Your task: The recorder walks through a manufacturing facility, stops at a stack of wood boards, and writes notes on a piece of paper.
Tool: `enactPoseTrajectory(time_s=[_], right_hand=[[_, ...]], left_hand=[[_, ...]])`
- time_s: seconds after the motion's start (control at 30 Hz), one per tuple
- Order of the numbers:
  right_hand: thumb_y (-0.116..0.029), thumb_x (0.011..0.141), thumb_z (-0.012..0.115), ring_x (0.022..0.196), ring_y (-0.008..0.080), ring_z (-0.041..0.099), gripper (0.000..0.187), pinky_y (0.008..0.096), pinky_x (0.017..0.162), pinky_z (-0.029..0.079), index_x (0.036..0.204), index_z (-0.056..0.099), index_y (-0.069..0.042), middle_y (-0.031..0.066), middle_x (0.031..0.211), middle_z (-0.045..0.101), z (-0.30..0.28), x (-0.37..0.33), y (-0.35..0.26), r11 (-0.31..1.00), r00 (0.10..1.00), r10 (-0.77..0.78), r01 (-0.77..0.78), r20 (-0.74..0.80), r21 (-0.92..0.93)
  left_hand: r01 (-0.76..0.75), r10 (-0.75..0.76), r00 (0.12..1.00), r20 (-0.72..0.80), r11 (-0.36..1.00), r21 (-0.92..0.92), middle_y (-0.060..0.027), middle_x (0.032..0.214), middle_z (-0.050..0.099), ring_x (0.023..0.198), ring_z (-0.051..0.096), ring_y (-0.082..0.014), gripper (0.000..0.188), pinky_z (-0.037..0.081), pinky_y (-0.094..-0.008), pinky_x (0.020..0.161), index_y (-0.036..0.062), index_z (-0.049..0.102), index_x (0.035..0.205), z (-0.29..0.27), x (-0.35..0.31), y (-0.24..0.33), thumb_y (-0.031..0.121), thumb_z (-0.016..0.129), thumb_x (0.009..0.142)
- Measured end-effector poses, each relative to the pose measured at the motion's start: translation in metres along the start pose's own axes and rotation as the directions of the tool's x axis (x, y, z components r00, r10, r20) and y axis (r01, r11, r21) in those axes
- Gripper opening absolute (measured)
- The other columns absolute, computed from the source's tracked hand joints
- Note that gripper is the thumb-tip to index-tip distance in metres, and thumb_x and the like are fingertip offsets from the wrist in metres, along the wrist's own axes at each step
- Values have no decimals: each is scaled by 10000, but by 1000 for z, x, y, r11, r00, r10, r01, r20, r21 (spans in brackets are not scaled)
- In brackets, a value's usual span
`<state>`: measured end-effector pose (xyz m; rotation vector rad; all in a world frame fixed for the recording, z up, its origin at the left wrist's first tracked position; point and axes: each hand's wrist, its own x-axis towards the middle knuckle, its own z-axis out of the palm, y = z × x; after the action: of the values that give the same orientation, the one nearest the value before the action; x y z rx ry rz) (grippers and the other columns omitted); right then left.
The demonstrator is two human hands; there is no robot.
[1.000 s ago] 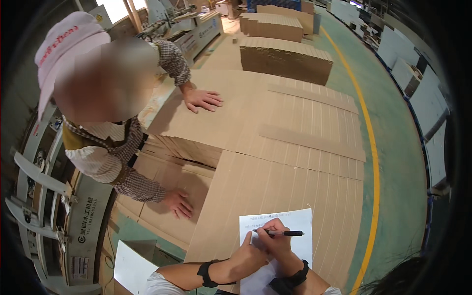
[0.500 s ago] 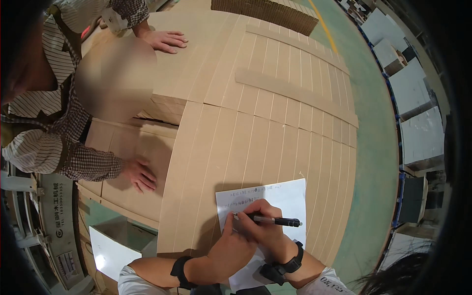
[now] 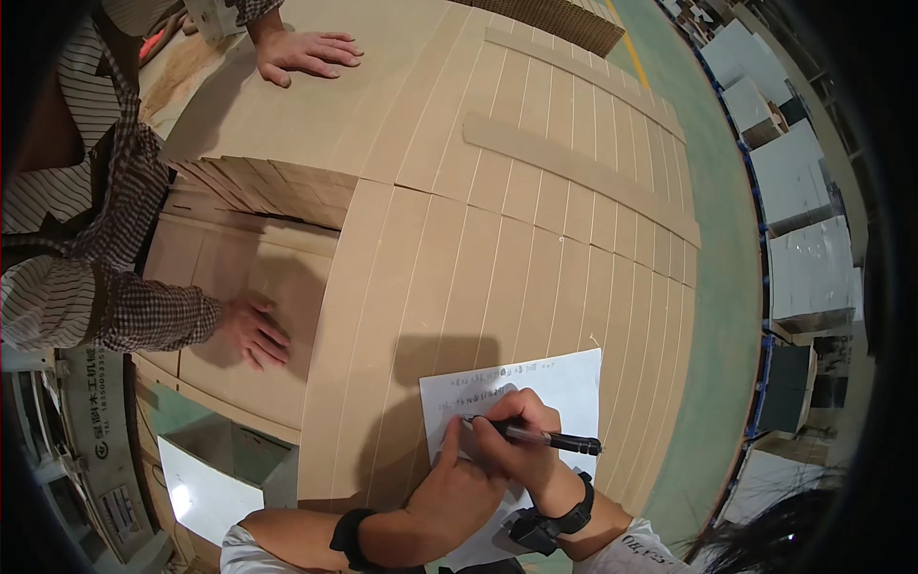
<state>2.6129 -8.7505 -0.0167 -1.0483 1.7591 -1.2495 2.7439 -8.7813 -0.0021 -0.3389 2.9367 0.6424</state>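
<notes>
A white sheet of paper [image 3: 566,385] with handwritten lines lies on the stacked tan boards [image 3: 378,277]. Between the thumb and fingers of my right hand [image 3: 524,457] is a black pen [image 3: 574,443], its tip down at the paper under the written lines. My left hand [image 3: 457,499] rests on the sheet beside it, index finger stretched out flat toward the pen tip. Its other fingers are partly hidden under my right hand. Both wrists wear black straps.
Across the boards at the left a person leans in, one hand [image 3: 308,53] flat on the far boards, the other hand [image 3: 256,333] on a lower board. Two loose strips [image 3: 574,177] lie on top. White-topped stacks [image 3: 784,172] line the right beyond the green floor. A machine [image 3: 105,421] stands left.
The other person's upper body has drawn back to the left, and their nearer hand has slid slightly left. My pen has shifted slightly on the paper, its back end lower and farther right.
</notes>
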Motion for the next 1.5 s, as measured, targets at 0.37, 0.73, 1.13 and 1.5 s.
enactPoseTrajectory(time_s=[0.37,0.73,1.13,1.5], right_hand=[[-60,730,719,501,104,511,180,235,460,399,709,540,-53,41,606,547,2,3,-1,993,995,-104,104,-1,-63],[-70,724,732,514,114,537,177,237,469,416,731,555,-52,49,620,570,4,1,-3,989,995,-96,96,0,-112],[-58,721,733,511,121,541,181,245,459,419,739,552,-55,49,621,572,5,4,0,987,991,-132,132,2,-95],[-48,726,721,508,124,542,165,246,458,419,730,557,-59,45,611,568,5,3,-1,985,991,-136,137,14,-106]], left_hand=[[-13,14,995,-100,1000,16,-104,607,583,633,625,-227,266,199,-578,1042,-55,587,952,0,0,-2,115,499,768],[23,-22,998,65,1000,-17,-98,597,564,641,615,-237,258,229,-609,1018,-32,591,941,-9,-1,5,130,486,770],[37,-37,999,10,998,41,-52,516,510,548,571,-195,192,245,-596,1016,28,619,823,0,-1,7,151,486,760],[1,18,995,-93,979,205,-126,632,580,704,620,-284,238,244,-604,1010,11,612,888,-1,-1,3,166,492,753]])
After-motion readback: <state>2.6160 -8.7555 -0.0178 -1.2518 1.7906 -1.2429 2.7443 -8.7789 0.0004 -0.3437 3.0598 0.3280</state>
